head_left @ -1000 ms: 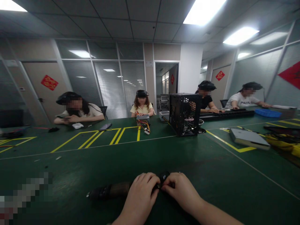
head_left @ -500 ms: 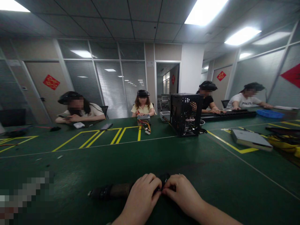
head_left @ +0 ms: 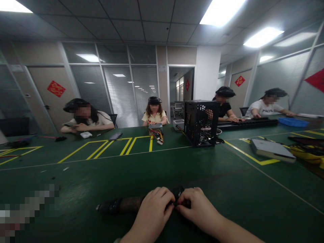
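On the green table lies a long, dark, drive-shaft-like part (head_left: 129, 205), with a black ringed section and a small metal tip at its left end. Its middle is covered by my left hand (head_left: 156, 209), whose thumb and fingers are closed in a pinch. My right hand (head_left: 196, 206) is pinched too, fingertips almost meeting the left ones near the shaft's black right end (head_left: 178, 192). A tiny dark bit shows between the fingertips; what exactly they pinch is hidden.
A black computer case (head_left: 201, 123) stands across the table. A power supply with wires (head_left: 155, 127) is before a seated person. At right lie a flat grey box (head_left: 272, 150) and a blue tray (head_left: 293, 122). Several people sit opposite. A blurred-out object (head_left: 30, 209) is at lower left.
Both hands stay pinched at the same spot by the shaft's right end, with only slight finger movement. The whole view has shifted very slightly.
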### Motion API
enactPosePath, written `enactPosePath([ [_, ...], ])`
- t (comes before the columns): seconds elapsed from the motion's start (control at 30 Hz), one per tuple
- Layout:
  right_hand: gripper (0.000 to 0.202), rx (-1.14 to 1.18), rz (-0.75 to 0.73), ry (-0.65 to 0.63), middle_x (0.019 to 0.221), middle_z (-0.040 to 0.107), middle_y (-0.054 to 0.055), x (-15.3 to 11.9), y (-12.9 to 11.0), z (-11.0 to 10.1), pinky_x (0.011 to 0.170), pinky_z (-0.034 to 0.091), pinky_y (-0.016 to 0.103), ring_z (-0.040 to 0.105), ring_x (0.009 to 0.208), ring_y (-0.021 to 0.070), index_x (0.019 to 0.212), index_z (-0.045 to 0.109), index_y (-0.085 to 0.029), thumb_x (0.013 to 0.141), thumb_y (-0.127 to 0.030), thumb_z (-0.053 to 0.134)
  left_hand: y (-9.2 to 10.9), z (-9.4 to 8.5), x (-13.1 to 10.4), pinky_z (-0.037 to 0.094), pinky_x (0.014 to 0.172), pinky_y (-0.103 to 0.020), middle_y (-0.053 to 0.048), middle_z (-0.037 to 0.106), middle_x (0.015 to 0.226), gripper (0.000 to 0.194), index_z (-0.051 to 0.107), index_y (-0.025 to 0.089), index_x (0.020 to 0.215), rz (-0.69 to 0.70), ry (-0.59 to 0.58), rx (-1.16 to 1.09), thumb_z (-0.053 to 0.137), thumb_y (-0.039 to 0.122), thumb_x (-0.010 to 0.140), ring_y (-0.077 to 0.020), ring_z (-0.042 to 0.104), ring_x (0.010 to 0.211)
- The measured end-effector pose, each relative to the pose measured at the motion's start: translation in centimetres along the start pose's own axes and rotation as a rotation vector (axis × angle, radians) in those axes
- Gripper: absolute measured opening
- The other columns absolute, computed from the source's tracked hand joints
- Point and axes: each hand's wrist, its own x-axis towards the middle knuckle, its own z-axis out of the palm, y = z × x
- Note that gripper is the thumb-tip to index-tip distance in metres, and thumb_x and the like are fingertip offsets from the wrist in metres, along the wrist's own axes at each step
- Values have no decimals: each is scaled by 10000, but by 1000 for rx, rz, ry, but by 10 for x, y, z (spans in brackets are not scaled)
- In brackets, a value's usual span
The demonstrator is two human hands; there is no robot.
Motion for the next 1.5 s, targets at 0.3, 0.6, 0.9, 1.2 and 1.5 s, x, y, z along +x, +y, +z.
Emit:
enactPosePath([
  [0.3, 49, -3, 18, -16, 791, 700, -56, 1, 3, 0, 837, 309, 289, 612, 815, 146, 748, 701, -249, 794, -249, 685, -2, 1, 0, 374, 784, -315, 18, 613, 974, 158, 605, 251, 939, -20, 23, -49, 576, 141, 830, -181, 534, 905],
  [0.6, 52, 6, -8, -10, 765, 678, -58, 1, 6, 2, 798, 323, 261, 601, 786, 130, 741, 673, -230, 780, -198, 658, -3, 2, 1, 372, 786, -318, 16, 616, 973, 161, 610, 255, 928, 21, 30, -67, 562, 134, 834, -189, 529, 913],
  [0.9, 64, -5, -1, -8, 761, 664, -57, 2, 5, 2, 794, 324, 263, 595, 779, 128, 746, 658, -223, 778, -170, 641, -2, 1, -1, 380, 804, -312, 12, 616, 972, 153, 605, 241, 935, 3, 33, -47, 563, 138, 830, -180, 540, 918],
  [1.2, 56, 10, 16, -2, 745, 673, -48, 2, 4, 0, 815, 339, 276, 601, 761, 135, 745, 677, -222, 792, -203, 653, 0, -1, 0, 393, 792, -306, 7, 618, 974, 154, 609, 239, 932, 17, 21, -32, 543, 137, 837, -177, 544, 916],
  [1.5, 77, 67, 15, -11, 739, 673, -30, 2, 2, -1, 706, 375, 234, 605, 731, 132, 734, 681, -205, 796, -205, 636, -4, 4, -1, 382, 805, -317, 17, 616, 987, 182, 602, 258, 978, -16, 44, -66, 558, 157, 833, -176, 541, 910],
])
